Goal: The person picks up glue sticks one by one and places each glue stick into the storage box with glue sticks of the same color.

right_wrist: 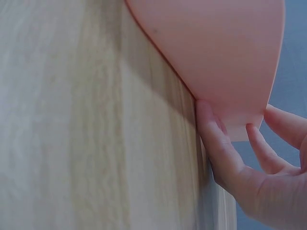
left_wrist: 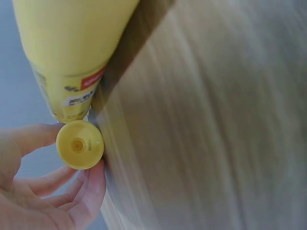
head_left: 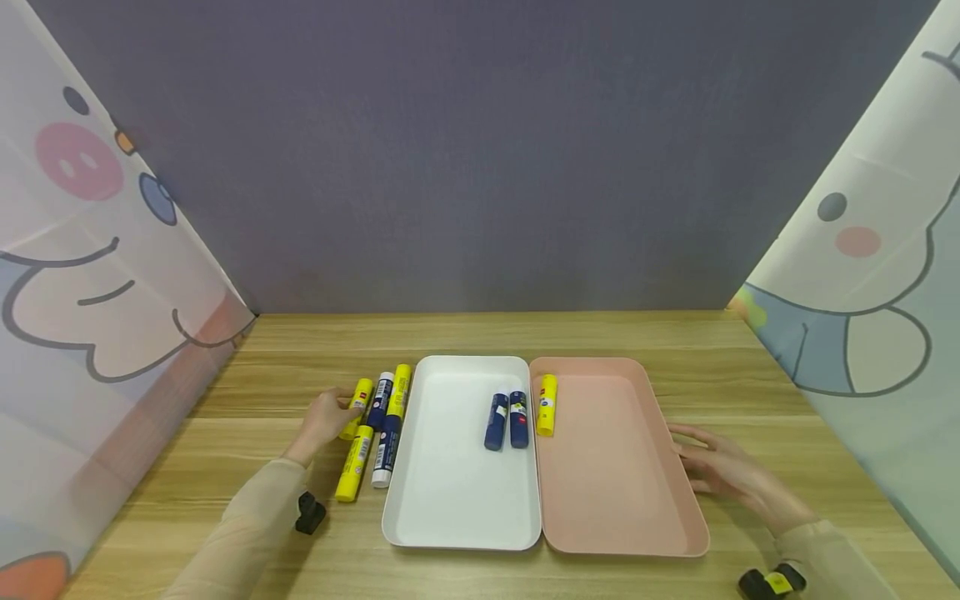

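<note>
At the left of the table, my left hand [head_left: 327, 423] pinches a yellow glue stick [head_left: 362, 398] between thumb and fingers. Its round yellow end [left_wrist: 80, 144] faces the left wrist camera, with another yellow glue stick [left_wrist: 72, 52] right beside it. Beside that hand lie a yellow glue stick [head_left: 355, 464], a blue one with a white cap [head_left: 386, 450], another blue one [head_left: 380, 400] and a yellow one [head_left: 399, 390]. My right hand [head_left: 722, 467] touches the outer right wall of the pink tray [head_left: 626, 500], its fingertips [right_wrist: 206, 108] against the side.
The white tray [head_left: 461, 508] stands left of the pink one, their edges together. Inside it lie two blue glue sticks [head_left: 496, 422]; the pink tray holds a yellow one [head_left: 547, 405]. A dark panel [head_left: 487, 167] rises behind the table, with printed cloths at both sides.
</note>
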Demonstrator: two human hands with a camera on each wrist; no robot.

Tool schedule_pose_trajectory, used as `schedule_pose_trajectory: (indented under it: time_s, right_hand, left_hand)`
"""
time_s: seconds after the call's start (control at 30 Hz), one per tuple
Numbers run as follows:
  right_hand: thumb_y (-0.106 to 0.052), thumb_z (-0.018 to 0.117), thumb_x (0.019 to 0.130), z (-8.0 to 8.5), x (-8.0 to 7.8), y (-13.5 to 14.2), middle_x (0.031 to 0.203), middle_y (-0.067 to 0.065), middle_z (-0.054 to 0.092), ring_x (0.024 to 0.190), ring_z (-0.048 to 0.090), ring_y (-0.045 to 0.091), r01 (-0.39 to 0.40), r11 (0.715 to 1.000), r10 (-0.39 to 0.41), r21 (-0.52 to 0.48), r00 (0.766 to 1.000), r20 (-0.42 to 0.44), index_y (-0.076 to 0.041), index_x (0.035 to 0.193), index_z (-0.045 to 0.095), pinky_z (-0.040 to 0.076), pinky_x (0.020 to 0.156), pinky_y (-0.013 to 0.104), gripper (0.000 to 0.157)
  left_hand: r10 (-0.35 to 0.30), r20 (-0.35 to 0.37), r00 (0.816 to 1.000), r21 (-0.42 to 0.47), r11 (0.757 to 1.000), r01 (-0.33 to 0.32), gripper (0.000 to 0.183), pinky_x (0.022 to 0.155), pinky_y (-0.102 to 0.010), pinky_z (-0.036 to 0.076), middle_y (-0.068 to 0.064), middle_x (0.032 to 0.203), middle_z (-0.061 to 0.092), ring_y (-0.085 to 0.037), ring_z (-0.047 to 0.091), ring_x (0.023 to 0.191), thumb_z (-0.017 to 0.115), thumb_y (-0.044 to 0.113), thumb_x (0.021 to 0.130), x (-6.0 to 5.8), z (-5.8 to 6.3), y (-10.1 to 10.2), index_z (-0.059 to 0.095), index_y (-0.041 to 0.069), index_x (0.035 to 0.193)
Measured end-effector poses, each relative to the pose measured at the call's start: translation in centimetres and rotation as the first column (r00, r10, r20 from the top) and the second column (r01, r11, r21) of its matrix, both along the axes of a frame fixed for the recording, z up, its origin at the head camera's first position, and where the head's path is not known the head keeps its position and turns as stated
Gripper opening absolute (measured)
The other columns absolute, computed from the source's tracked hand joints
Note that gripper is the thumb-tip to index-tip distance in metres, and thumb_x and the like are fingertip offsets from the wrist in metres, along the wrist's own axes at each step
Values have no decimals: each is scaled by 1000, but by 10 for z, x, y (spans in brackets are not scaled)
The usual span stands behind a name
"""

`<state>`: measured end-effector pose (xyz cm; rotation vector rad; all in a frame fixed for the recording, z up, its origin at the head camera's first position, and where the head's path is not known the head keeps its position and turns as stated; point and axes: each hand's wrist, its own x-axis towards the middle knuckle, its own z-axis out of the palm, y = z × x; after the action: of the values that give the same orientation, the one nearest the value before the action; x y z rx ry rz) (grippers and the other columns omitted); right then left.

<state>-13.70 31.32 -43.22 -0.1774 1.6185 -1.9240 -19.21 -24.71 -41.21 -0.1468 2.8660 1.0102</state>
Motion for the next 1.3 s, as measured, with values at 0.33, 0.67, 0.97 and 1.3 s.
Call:
schedule_pose_trajectory:
  time_s: [0.33,0.67,0.97,1.3]
  right_hand:
    - [-13,39,98,0,0,0,106,-6,63,96,61,12,4,1000,-4,-8,1000,4,-39,108,53,52,81,33,31]
    - [-13,38,98,0,1,0,106,-6,62,97,61,11,-7,1000,6,-8,1000,-7,-39,109,53,52,82,32,31]
    - [-13,38,98,1,1,-1,106,-6,62,97,61,11,1,1000,-1,2,1000,-12,-39,109,53,52,81,33,32]
    - [-12,37,98,2,1,-1,107,-7,62,98,61,11,-12,1000,11,-17,1000,-15,-39,110,53,52,81,33,33]
  left_hand:
    - [11,6,1000,18,1000,-11,44,57,-31,50,-36,106,56,-31,60,80,55,7,85,-1,-3,0,45,-17,120]
    - [5,13,1000,20,1000,-5,43,67,-36,53,-37,112,53,-42,57,96,53,6,86,-2,-2,1,44,-19,120]
    - [11,10,1000,29,999,-11,44,70,-38,53,-38,114,51,-40,57,96,53,7,86,-2,-3,-2,44,-20,120]
    - [31,20,999,42,999,-31,45,70,-40,52,-37,109,53,-39,57,93,53,10,88,-3,2,-3,44,-18,122]
